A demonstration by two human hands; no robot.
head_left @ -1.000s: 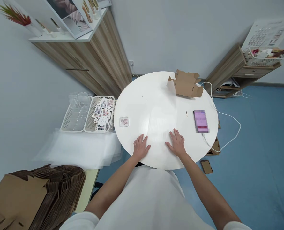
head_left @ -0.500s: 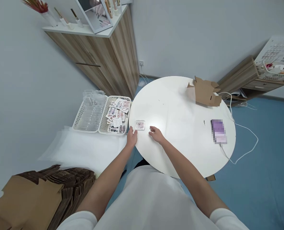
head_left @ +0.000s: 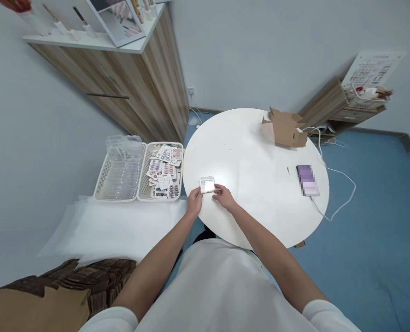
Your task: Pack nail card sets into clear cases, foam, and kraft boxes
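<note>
One small clear case [head_left: 207,185] is grasped between the left hand [head_left: 194,201] and the right hand [head_left: 225,197], its left and right sides pinched by bent fingers. It is held over the left end of the table [head_left: 267,198], towards the near edge; whether the table is touched by it cannot be told. Its face is turned bright by glare, so any label cannot be read.

The table is smooth, white and oval. On its far right part, one open box [head_left: 285,131] of brown cardboard is stood, with flaps raised. Near its right edge, one flat purple device [head_left: 307,180] is laid, its face blurred into blocks, with a white cable [head_left: 343,173] looped past the edge.

Just left of the table, two baskets of white perforated plastic are set side by side. The nearer basket [head_left: 141,189] is heaped with printed cards [head_left: 163,168], too overlapped to be counted and too small to be read; the farther one [head_left: 100,186] is filled with clear cases [head_left: 122,177]. Below them, left of the table, translucent white sheets [head_left: 122,226] are spread, and brown cardboard blanks [head_left: 39,306] are stacked beyond.

Behind the table, one wood-grain cabinet [head_left: 122,92] is topped by one framed picture [head_left: 118,20].
</note>
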